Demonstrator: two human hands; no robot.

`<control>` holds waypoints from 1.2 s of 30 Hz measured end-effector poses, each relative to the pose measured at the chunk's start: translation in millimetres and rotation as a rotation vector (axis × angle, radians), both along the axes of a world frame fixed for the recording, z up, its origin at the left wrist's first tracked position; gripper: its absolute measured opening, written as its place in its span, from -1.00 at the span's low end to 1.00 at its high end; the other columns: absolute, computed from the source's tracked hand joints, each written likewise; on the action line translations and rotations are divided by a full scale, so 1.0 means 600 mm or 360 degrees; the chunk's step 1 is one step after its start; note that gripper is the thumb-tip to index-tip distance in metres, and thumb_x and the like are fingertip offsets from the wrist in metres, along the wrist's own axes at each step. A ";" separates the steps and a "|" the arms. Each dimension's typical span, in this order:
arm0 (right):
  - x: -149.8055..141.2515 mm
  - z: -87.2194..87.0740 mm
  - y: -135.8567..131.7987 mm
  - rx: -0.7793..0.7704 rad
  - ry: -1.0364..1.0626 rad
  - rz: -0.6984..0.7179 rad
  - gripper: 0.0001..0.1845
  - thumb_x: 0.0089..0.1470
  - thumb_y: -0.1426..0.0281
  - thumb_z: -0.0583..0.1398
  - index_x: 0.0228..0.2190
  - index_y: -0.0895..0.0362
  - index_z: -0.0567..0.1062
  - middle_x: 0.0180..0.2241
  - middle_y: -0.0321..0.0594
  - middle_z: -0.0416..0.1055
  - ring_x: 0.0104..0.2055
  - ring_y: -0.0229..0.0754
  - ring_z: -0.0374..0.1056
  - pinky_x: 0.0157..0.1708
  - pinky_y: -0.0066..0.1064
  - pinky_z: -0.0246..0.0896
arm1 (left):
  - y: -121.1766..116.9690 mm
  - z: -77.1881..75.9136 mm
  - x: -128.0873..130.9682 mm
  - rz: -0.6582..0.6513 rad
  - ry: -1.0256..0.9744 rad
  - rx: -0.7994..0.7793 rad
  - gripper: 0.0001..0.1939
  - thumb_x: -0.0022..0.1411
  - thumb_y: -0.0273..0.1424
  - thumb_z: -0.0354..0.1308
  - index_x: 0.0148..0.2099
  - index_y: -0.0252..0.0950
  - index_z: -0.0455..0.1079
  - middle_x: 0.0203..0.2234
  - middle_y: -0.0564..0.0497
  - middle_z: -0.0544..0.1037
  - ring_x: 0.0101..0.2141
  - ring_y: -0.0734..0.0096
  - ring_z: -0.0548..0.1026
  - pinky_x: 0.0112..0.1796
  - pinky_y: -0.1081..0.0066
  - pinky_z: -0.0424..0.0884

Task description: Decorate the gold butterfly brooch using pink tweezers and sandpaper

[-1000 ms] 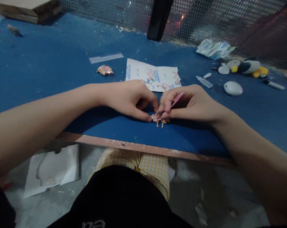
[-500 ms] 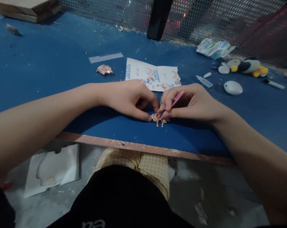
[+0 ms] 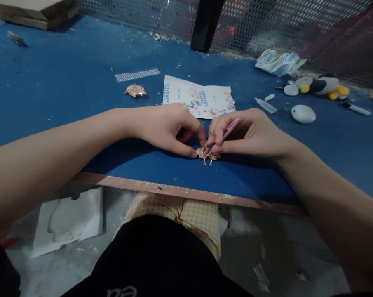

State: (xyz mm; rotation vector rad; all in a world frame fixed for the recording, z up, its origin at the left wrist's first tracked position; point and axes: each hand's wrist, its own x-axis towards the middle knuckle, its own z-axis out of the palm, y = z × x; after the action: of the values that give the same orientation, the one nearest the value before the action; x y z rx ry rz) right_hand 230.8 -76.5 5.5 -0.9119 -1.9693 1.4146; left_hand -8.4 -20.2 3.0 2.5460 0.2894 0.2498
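A small gold-coloured ornament [image 3: 211, 158], shaped like a butterfly with pale inlay, lies on the blue tabletop near its front edge. The thumb and fingers of my left hand [image 3: 170, 128] close on its left and far sides, steadying it. In my right hand [image 3: 246, 134] is a pair of pink tweezers [image 3: 231, 128], slanting down so that the tips meet the ornament's middle. What the tips hold, if anything, is too small to make out. My fingers hide the ornament's far part. Just beyond my hands lies a sheet of abrasive paper [image 3: 200, 97], with tiny coloured pieces on it.
A second gold ornament [image 3: 136, 90] and a strip of small gems [image 3: 137, 75] lie at far left. On the right are a small tube [image 3: 266, 105], a white egg-shaped object [image 3: 303, 114], a marker [image 3: 357, 109], a plush toy [image 3: 325, 87] and a crumpled packet [image 3: 279, 62]. A mesh panel [image 3: 137, 18] stands behind.
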 end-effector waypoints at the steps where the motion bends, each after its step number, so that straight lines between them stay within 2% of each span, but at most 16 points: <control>1: 0.000 0.000 0.000 0.0003 -0.0002 -0.0005 -0.85 0.02 0.46 0.44 -0.43 0.10 0.57 -0.39 -0.28 0.57 -0.33 -0.21 0.56 -0.31 -0.40 0.54 | 0.000 0.000 0.000 0.0001 0.0004 0.0001 -0.67 0.23 -0.29 0.30 0.02 -0.25 0.60 -0.59 0.14 0.52 -0.57 0.56 0.42 -0.44 0.52 0.21; 9: 0.001 0.001 -0.001 -0.0049 -0.0039 0.0024 -0.87 0.04 0.48 0.43 -0.42 0.09 0.58 -0.37 -0.27 0.58 -0.30 -0.22 0.57 -0.29 -0.41 0.55 | -0.001 0.002 0.001 0.0007 0.0013 -0.0037 -0.67 0.22 -0.30 0.30 0.01 -0.28 0.60 -0.59 0.14 0.50 -0.57 0.56 0.41 -0.44 0.52 0.22; 16: 0.000 0.003 0.000 -0.0036 -0.0090 0.0027 -0.83 0.03 0.38 0.45 -0.44 0.11 0.56 -0.38 -0.27 0.58 -0.32 -0.22 0.57 -0.30 -0.41 0.55 | -0.002 0.003 0.001 0.0015 0.0015 -0.0035 -0.67 0.22 -0.29 0.30 0.01 -0.27 0.60 -0.60 0.16 0.49 -0.58 0.58 0.40 -0.44 0.52 0.21; 22: 0.000 0.001 -0.001 -0.0015 -0.0040 -0.0002 -0.86 0.01 0.44 0.45 -0.44 0.09 0.58 -0.39 -0.26 0.58 -0.34 -0.23 0.56 -0.33 -0.42 0.54 | -0.001 0.002 0.001 0.0016 0.0020 -0.0041 -0.68 0.23 -0.27 0.29 0.01 -0.25 0.60 -0.59 0.14 0.51 -0.58 0.56 0.40 -0.45 0.51 0.22; 30: 0.003 0.000 0.000 0.0162 0.0029 -0.0081 -0.86 0.01 0.44 0.45 -0.44 0.07 0.59 -0.39 -0.26 0.58 -0.32 -0.22 0.55 -0.30 -0.40 0.51 | -0.001 -0.001 0.001 0.0037 -0.0053 0.0042 -0.71 0.23 -0.29 0.26 -0.02 -0.25 0.61 -0.61 0.14 0.52 -0.58 0.56 0.42 -0.43 0.51 0.22; 36: 0.010 0.005 0.000 0.0260 -0.0007 -0.0032 -0.86 0.00 0.42 0.47 -0.41 0.06 0.61 -0.37 -0.27 0.58 -0.28 -0.20 0.55 -0.20 -0.34 0.48 | 0.001 -0.003 0.004 0.0093 -0.0088 0.0167 -0.73 0.23 -0.34 0.24 -0.03 -0.27 0.60 -0.61 0.15 0.50 -0.58 0.56 0.42 -0.45 0.51 0.21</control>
State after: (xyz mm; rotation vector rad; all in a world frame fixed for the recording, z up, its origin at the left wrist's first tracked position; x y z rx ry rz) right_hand 236.7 -76.6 8.7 -0.8585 -2.0393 1.2211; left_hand -5.8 -19.7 1.3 2.6313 0.3375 0.3660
